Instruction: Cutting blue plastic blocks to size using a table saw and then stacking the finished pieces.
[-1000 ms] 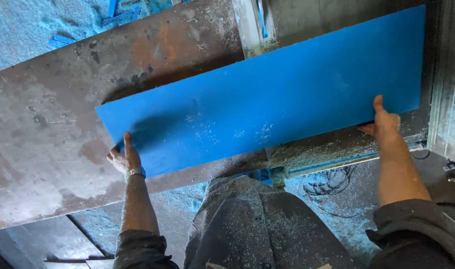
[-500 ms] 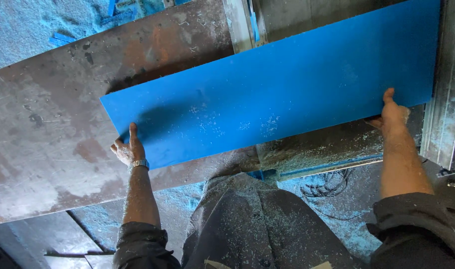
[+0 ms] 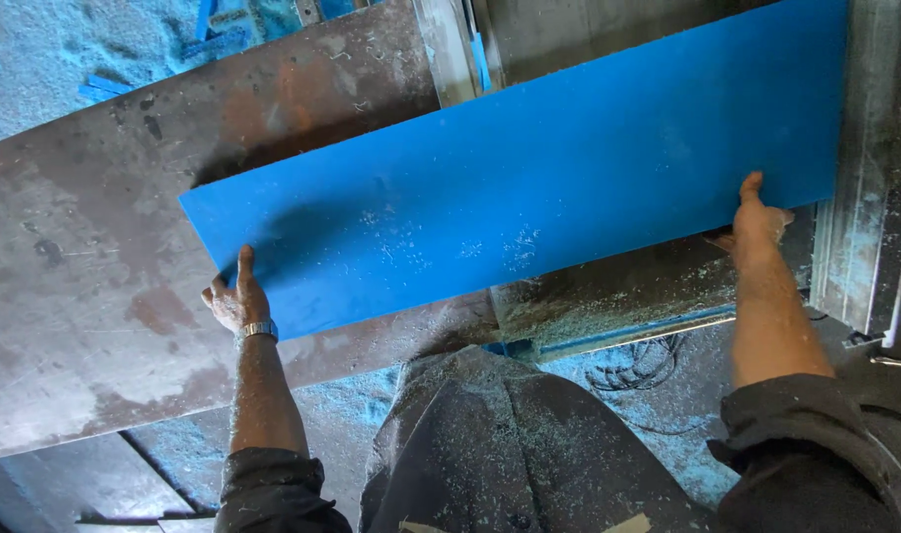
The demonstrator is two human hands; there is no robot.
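— Head view, looking straight down: where does the blue panel [image 3: 529, 197] lie?

— Flat on the rusty steel table [image 3: 85, 257]. Its long axis runs from lower left to upper right, tilted up toward the right, so the far end reaches the grey metal rail [image 3: 870, 168] at the right edge of the picture.

— And the hands?

— One at each end of the near long edge. The left hand [image 3: 235, 301], with a metal wristband [image 3: 257, 330], sits at the lower left corner: thumb laid on top of the sheet, the other fingers curled beneath the edge, so it is clamped on the panel. The right hand [image 3: 756, 225] is at the near edge toward the right end, thumb up on the blue face, fingers tucked below; it grips the panel too.

— Which way is the panel from them?

— Ahead of both, away from the body. The left hand is lower in the picture and closer to the person; the right arm is stretched farther forward, matching the slant of the sheet.

— Anything else around?

— Pale blue shavings [image 3: 36, 49] cover the floor and dust the dark trousers [image 3: 510, 444], and a black cable [image 3: 633, 370] lies coiled below the table edge.
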